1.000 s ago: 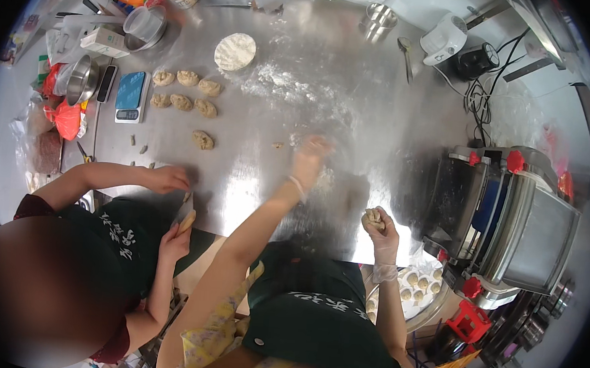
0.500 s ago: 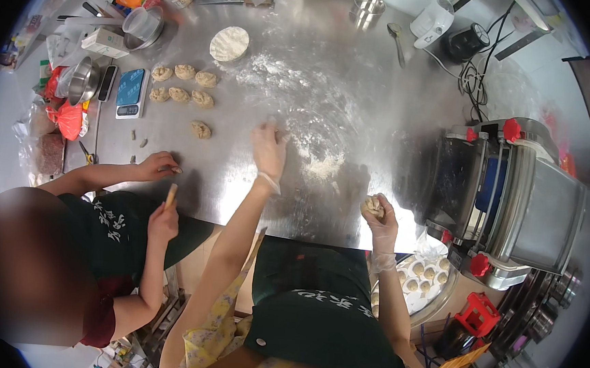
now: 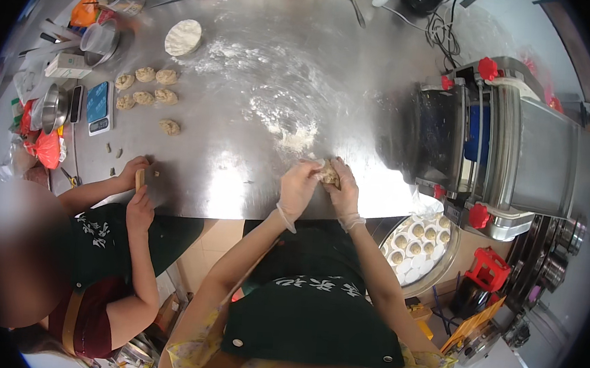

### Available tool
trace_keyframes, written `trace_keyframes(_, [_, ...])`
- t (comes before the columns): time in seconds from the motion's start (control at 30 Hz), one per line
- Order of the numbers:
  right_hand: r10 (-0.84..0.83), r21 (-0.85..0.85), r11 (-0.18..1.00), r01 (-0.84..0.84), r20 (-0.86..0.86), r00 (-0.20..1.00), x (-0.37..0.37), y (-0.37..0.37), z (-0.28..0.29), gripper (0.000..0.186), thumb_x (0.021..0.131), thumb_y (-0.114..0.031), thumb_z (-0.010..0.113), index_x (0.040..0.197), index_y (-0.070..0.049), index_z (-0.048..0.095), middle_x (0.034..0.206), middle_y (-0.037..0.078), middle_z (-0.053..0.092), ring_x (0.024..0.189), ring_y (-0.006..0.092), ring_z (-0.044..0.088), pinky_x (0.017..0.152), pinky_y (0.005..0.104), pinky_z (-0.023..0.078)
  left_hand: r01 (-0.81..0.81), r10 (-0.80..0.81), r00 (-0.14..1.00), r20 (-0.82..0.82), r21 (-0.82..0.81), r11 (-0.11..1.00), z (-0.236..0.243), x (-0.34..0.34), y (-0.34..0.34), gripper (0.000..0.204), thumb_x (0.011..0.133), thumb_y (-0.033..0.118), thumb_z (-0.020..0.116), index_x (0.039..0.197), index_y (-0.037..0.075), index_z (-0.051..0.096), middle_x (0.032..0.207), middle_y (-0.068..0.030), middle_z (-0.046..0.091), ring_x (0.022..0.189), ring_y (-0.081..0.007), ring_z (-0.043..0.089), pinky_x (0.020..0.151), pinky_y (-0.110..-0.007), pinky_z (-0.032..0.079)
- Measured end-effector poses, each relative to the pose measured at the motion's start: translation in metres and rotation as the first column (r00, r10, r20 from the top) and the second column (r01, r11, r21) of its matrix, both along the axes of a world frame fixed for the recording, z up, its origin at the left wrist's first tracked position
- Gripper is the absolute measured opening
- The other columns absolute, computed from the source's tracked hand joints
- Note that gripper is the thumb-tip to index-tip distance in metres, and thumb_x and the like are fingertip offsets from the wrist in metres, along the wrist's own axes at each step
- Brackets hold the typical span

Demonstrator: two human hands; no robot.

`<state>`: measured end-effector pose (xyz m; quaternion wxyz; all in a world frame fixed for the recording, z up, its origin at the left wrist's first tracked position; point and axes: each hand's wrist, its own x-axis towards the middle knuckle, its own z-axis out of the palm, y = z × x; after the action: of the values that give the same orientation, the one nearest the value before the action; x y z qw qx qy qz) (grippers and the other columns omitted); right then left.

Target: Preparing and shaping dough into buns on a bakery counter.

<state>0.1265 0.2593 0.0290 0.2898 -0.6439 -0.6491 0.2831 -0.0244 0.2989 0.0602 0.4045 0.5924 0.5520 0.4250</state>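
Both of my gloved hands meet at the near edge of a steel table (image 3: 249,51). A lump of brownish dough (image 3: 330,173) is pinched between my left hand (image 3: 300,184) and my right hand (image 3: 343,187). A patch of loose flour (image 3: 292,132) lies on the table just beyond them. Several small dough pieces (image 3: 148,88) sit in rows at the far left, with one flat white dough disc (image 3: 183,37) behind them.
A person at my left works a small stick of dough with both hands (image 3: 138,180) at the table edge. A steel dough machine (image 3: 510,144) with red knobs stands on the right. Below it is a round tray of dough balls (image 3: 417,247). A blue scale (image 3: 99,105) and bowls (image 3: 54,105) line the left.
My left hand has pulled back from the floured patch to meet my right hand, and both now grip the dough lump that the right hand held alone. The view has shifted.
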Motion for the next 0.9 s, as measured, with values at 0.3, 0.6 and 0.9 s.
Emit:
trace_keyframes(0.3, [-0.180, -0.099, 0.980, 0.170, -0.107, 0.978, -0.005, -0.016, 0.004, 0.071, 0.073, -0.006, 0.078, 0.139, -0.011, 0.052, 0.127, 0.018, 0.057, 0.119, 0.0351, 0.055, 0.099, 0.0402, 0.049, 0.198, -0.182, 0.965, -0.187, 0.069, 0.978, -0.038, 0.019, -0.020, 0.010, 0.082, 0.001, 0.066, 0.091, 0.003, 0.070, 0.094, -0.0094, 0.066, 0.087, -0.0271, 0.066, 0.075, -0.035, 0.055])
trace_keyframes(0.6, [-0.424, -0.257, 0.897, 0.359, -0.274, 0.863, -0.004, 0.003, 0.006, 0.039, 0.082, -0.011, 0.075, 0.120, -0.009, 0.065, 0.111, 0.013, 0.060, 0.100, 0.0232, 0.063, 0.082, 0.0336, 0.056, 0.433, -0.307, 0.726, -0.615, 0.063, 0.899, -0.040, -0.003, -0.006, 0.049, 0.094, 0.021, 0.054, 0.139, 0.002, 0.049, 0.146, -0.0190, 0.044, 0.137, -0.0344, 0.040, 0.112, -0.046, 0.035])
trace_keyframes(0.9, [-0.612, -0.291, 0.789, 0.542, -0.452, 0.649, 0.053, -0.034, 0.005, 0.039, 0.086, -0.001, 0.071, 0.123, 0.002, 0.059, 0.111, 0.007, 0.063, 0.095, 0.0130, 0.060, 0.083, 0.0269, 0.054, 0.440, -0.270, 0.070, -0.960, -0.213, 0.872, -0.023, -0.036, 0.116, 0.079, 0.100, 0.058, 0.030, 0.156, 0.004, 0.017, 0.164, -0.0164, 0.012, 0.152, -0.0365, 0.007, 0.121, -0.052, 0.012])
